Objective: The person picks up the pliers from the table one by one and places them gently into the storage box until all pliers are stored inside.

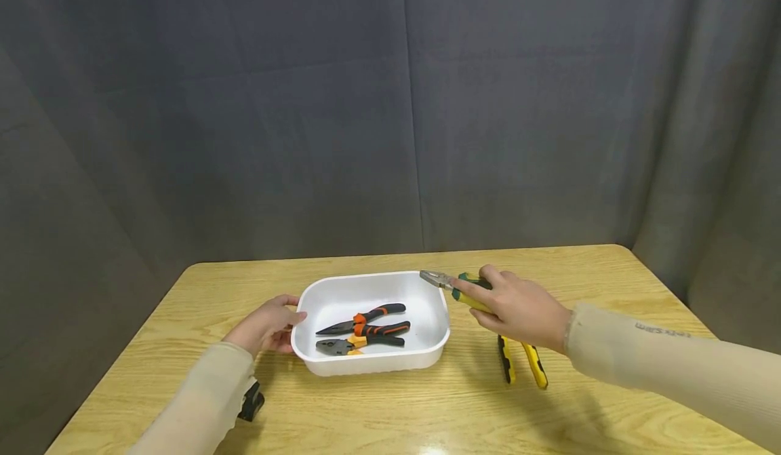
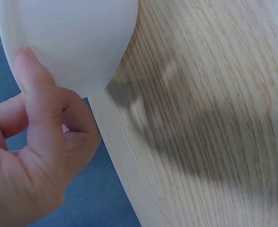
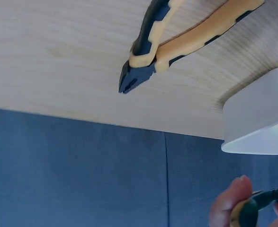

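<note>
My left hand (image 1: 268, 325) pinches the left end of a white plastic tray (image 1: 378, 365), thumb (image 2: 37, 80) over its rim. Inside the tray lie long-nose pliers (image 1: 342, 327) with black and orange handles, and close in front of them pliers (image 1: 334, 346) with a yellow-orange collar. Above the tray's right end, my right hand (image 1: 518, 306) holds combination pliers (image 1: 436, 279) by their green and yellow handles, metal nose pointing left over the rim. Below that hand, yellow and black pliers (image 1: 535, 365) lie on the table; in the right wrist view their dark nose (image 3: 136, 78) shows.
The wood-grain table (image 1: 378, 414) has rounded far corners. A dark grey curtain (image 1: 323, 136) hangs behind it and along both sides. A small black object (image 1: 251, 401) shows beside the left sleeve.
</note>
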The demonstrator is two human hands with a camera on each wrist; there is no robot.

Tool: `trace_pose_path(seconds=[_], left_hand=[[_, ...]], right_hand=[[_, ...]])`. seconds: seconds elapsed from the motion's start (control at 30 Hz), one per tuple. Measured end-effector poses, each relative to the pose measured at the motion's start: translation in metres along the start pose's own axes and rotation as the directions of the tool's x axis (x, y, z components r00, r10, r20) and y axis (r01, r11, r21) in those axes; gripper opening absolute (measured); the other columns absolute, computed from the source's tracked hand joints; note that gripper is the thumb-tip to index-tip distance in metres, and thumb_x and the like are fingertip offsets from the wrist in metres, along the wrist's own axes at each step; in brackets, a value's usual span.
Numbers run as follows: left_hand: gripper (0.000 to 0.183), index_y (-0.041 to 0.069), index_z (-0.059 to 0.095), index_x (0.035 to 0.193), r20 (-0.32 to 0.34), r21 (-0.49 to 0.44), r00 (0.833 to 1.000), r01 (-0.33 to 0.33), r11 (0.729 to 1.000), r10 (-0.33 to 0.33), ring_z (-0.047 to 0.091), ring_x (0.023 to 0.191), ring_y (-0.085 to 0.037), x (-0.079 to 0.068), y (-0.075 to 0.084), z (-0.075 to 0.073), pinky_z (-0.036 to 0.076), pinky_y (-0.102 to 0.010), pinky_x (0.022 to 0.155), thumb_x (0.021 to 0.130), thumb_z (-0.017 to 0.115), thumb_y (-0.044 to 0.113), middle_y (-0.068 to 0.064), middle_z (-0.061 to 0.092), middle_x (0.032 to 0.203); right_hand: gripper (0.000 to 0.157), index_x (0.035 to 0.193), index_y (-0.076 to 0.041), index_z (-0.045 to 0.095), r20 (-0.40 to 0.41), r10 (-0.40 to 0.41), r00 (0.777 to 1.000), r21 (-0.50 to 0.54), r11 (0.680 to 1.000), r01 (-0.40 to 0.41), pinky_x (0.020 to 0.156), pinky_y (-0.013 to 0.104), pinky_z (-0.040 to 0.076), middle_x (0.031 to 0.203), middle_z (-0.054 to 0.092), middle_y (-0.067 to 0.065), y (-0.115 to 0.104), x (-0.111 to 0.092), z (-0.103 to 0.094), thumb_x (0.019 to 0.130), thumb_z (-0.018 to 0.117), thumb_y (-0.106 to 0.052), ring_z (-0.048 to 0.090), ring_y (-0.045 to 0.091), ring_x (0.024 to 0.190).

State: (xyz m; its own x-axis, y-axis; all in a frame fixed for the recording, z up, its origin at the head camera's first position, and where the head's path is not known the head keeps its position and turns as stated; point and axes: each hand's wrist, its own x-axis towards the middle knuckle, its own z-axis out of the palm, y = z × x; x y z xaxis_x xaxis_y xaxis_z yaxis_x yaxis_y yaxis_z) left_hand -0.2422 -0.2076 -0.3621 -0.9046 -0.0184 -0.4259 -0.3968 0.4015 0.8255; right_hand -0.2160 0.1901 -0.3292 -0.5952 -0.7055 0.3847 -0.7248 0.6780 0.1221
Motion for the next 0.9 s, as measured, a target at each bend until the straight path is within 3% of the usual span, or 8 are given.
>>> trace_pose_path(seconds=[0.17, 0.5, 0.9], left_hand=[[0.039, -0.001, 0.033, 0.136, 0.000, -0.001, 1.000, -0.005, 1.000, 0.005, 0.052, 0.058, -0.016, 0.003, 0.002, 0.002, 0.050, -0.020, 0.049, 0.101, 0.049, 0.007, -0.014, 0.052, 0.084], [0.039, -0.003, 0.031, 0.136, 0.018, -0.009, 1.000, -0.025, 1.000, 0.025, 0.052, 0.055, -0.014, -0.001, -0.002, 0.002, 0.049, -0.018, 0.045, 0.101, 0.047, 0.006, -0.012, 0.052, 0.077], [0.040, -0.003, 0.031, 0.136, 0.010, -0.029, 1.000, -0.008, 1.000, 0.009, 0.052, 0.055, -0.014, -0.002, 0.000, 0.004, 0.049, -0.017, 0.046, 0.101, 0.048, 0.006, -0.012, 0.050, 0.077]], right_hand=[[0.046, 0.133, -0.016, 0.059, -0.028, -0.078, 0.997, -0.019, 0.997, 0.077, 0.051, 0.024, 0.041, 0.096, 0.051, 0.009, 0.003, 0.005, 0.004, 0.088, 0.070, -0.019, 0.043, 0.015, 0.063], [0.049, 0.137, -0.016, 0.055, 0.019, -0.143, 0.990, -0.064, 0.987, 0.144, 0.052, 0.027, 0.045, 0.101, 0.051, 0.011, 0.008, 0.021, 0.012, 0.090, 0.068, -0.023, 0.047, 0.018, 0.065], [0.050, 0.134, -0.017, 0.053, 0.025, -0.297, 0.954, -0.198, 0.934, 0.296, 0.042, 0.024, 0.042, 0.099, 0.050, 0.011, 0.017, 0.042, 0.025, 0.086, 0.069, -0.021, 0.048, 0.021, 0.065]])
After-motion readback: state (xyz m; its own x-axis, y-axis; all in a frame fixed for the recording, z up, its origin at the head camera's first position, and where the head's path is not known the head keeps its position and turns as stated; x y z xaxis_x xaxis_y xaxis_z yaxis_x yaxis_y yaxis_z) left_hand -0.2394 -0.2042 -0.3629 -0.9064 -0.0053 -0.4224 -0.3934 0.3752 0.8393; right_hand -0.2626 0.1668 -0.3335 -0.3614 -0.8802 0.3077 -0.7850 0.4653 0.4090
